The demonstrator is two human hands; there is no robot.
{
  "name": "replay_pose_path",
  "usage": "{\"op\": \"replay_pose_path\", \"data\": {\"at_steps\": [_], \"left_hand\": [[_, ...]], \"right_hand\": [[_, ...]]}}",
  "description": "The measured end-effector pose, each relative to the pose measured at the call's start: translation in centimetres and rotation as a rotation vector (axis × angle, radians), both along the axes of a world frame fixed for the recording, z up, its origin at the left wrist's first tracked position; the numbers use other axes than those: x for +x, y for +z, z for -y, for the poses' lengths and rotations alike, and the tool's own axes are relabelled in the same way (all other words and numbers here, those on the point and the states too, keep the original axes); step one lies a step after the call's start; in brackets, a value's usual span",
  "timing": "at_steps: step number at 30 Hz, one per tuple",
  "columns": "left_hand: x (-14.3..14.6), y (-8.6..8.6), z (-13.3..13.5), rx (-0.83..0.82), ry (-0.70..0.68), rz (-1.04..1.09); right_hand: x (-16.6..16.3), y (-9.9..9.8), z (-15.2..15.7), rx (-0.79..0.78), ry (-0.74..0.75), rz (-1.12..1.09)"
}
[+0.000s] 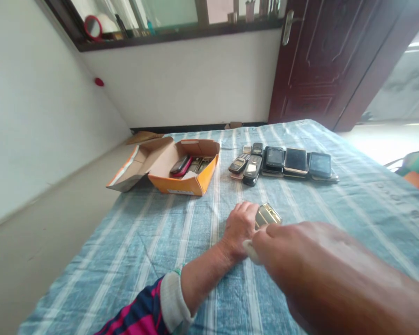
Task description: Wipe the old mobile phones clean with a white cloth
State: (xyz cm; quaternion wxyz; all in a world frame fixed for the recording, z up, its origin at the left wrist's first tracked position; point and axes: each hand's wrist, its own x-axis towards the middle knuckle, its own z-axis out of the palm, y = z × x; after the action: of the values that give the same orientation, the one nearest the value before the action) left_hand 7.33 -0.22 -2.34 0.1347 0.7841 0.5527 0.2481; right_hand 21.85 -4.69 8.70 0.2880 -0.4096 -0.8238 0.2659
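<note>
My left hand (pixel 240 227) is closed around the near left side of a gold mobile phone (pixel 268 215) on the striped cloth, with its far end sticking out past the fingers. My right hand (pixel 282 249) comes in from the right, close over the phone, and hides its near part. Its fingers are closed on a small whitish piece (pixel 252 252) that looks like a wad of cloth or tissue; one end shows below the fingers. The right hand is slightly blurred.
An orange cardboard box (pixel 179 186), lid open, holds several phones. Keypad phones (pixel 252 170) lie to its right, then stacks of touchscreen phones (pixel 296 161). All rest on a blue striped cloth (pixel 160 260). Behind are a wall and a dark red door (pixel 317 56).
</note>
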Motion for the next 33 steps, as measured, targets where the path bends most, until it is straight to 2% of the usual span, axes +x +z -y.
{"op": "replay_pose_path", "data": {"at_steps": [2, 6, 9, 12, 16, 24, 33], "left_hand": [[0.0, 0.3, 0.2, 0.002, -0.005, 0.026], [0.0, 0.6, 0.2, 0.028, -0.007, 0.068], [0.0, 0.7, 0.1, 0.019, -0.017, 0.075], [-0.1, 0.9, -0.1, 0.006, -0.012, 0.066], [-0.1, 0.9, -0.1, 0.001, -0.007, 0.069], [0.0, 0.8, -0.2, -0.030, 0.030, 0.038], [-0.3, 0.3, -0.3, -0.032, -0.003, -0.009]], "right_hand": [[0.1, -0.5, -1.1, 0.058, -0.021, 0.241], [2.1, -3.1, -3.8, 0.050, -0.113, 0.404], [3.7, -5.5, -5.9, 0.106, -0.238, 0.395], [3.9, -7.7, -7.0, 0.171, -0.282, 0.345], [2.8, -9.7, -7.1, 0.218, -0.252, 0.309], [1.8, -10.9, -7.0, 0.257, -0.153, 0.329], [3.6, -11.3, -7.7, 0.193, -0.257, 0.288]]}}
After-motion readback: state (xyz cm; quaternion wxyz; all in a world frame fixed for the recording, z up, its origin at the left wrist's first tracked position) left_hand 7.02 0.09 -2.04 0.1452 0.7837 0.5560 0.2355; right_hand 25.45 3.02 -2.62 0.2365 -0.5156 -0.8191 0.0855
